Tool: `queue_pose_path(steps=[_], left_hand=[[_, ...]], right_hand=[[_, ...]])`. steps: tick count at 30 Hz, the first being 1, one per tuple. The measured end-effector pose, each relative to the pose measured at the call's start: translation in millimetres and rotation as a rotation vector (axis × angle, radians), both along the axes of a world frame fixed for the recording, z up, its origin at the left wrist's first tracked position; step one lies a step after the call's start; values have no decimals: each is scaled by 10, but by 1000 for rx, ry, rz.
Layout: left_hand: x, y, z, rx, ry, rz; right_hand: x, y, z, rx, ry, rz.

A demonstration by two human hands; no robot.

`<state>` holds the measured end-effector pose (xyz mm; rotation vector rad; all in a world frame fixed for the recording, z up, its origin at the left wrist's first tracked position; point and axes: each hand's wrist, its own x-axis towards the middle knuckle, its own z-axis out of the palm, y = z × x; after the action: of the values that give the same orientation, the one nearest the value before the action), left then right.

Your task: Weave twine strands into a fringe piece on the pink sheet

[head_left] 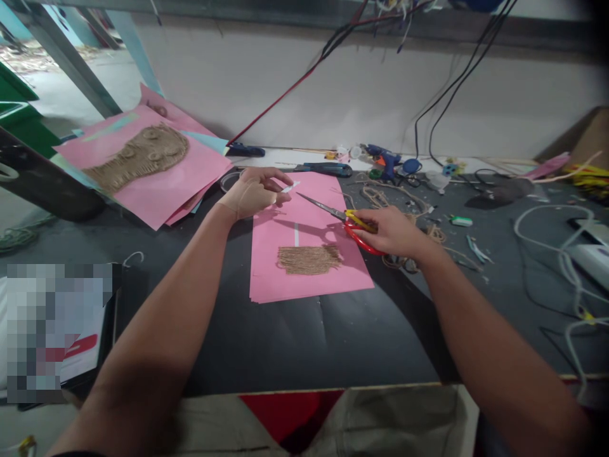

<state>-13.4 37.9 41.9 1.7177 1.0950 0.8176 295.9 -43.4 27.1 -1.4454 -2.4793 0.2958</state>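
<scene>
A pink paper sheet [309, 247] lies on the black table [295, 336], with a patch of glued jute strands [309, 259] and a thin white strip [296, 235] on it. My left hand [254, 192] hovers over the sheet's far left corner, pinching a small white strip [289, 187] between its fingers. My right hand [392, 231] grips red and yellow scissors [342, 217] at the sheet's right edge. Their blades are nearly together and point toward the white strip.
A stack of pink sheets with a large jute shape [143, 158] leans at the far left. Jute twine [380, 197], a blue glue gun [387, 158], a blue cutter [326, 169] and scraps litter the back. White cable [547, 219] lies right; black wires [447, 95] hang down.
</scene>
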Motion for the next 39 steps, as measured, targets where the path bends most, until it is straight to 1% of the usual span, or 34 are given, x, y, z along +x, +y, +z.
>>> queue_pose_path(steps=[3, 6, 8, 10, 13, 14, 16, 18, 19, 21, 24, 26, 29, 32, 34, 36, 39], left_hand=[[-14, -6, 7, -16, -14, 12], [-23, -8, 19, -57, -17, 16], [-19, -4, 20, -55, 10, -3], [0, 5, 9, -17, 59, -43], [64, 11, -28, 74, 122, -102], [95, 8, -43, 92, 133, -122], [167, -10, -69, 107, 141, -162], [243, -37, -79, 116, 152, -209], [278, -52, -77, 125, 161, -232], [342, -82, -59, 171, 201, -271], [419, -127, -13, 324, 320, -287], [464, -161, 19, 421, 410, -282], [527, -220, 59, 518, 519, -296], [572, -269, 85, 569, 605, -313], [573, -275, 83, 576, 644, -304], [537, -243, 52, 570, 679, -268], [403, -118, -53, 572, 695, -140]], right_hand=[[46, 13, 33, 22, 5, -97], [91, 64, 10, 104, -35, -303], [116, 109, -56, 137, -89, -453], [140, 147, -146, 119, -140, -562], [154, 156, -234, 75, -174, -640], [143, 144, -234, 79, -177, -644], [80, 101, -193, 143, -143, -622], [-44, 42, -125, 258, -14, -559], [-126, 11, -97, 268, 93, -505], [-304, -42, -77, 147, 385, -443], [-527, -84, -141, -148, 836, -396], [-603, -89, -201, -254, 987, -407], [-621, -81, -242, -307, 1047, -437], [-595, -74, -217, -337, 1093, -432], [-584, -75, -194, -352, 1131, -426], [-585, -81, -181, -369, 1145, -412], [-605, -97, -193, -388, 1143, -385]])
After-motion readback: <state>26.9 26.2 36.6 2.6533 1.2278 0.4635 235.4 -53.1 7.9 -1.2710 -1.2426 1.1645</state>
